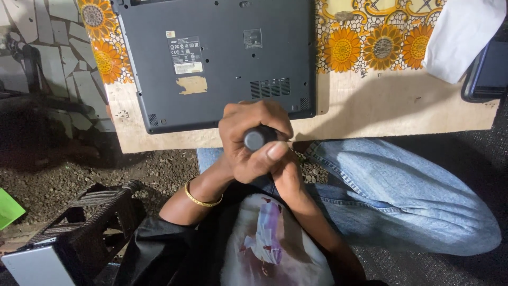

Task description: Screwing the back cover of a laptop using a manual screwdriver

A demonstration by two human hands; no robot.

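**Both hands on the driver, laptop base not yet opened**

Two hands meet at the near edge of the upturned laptop (217,63), which lies bottom-side up on the worktop (370,111) with its grey base panel in place all round — no gap shows along any visible edge, and no loose screws can be made out on the wood beside it. The left hand (254,143), a gold bangle (201,198) at its wrist, is wrapped tight around a dark, round-ended tool handle (256,137), seemingly a screwdriver, its fingers fully curled and the thumb pressed against the handle's side. The right hand (291,177) comes in from below and closes against the left, its fingers mostly hidden, so whether it grips the handle or only braces the other hand cannot be told. The tool's tip is covered by the hands — it stands at or just over the laptop's front edge, near the right-hand corner.

Judging from this, the work on the base is at an early stage: the cover is still on, the label and vent slots undisturbed, and removal of the panel remains to be done. A sunflower-patterned cloth (370,45) lies beyond the laptop.
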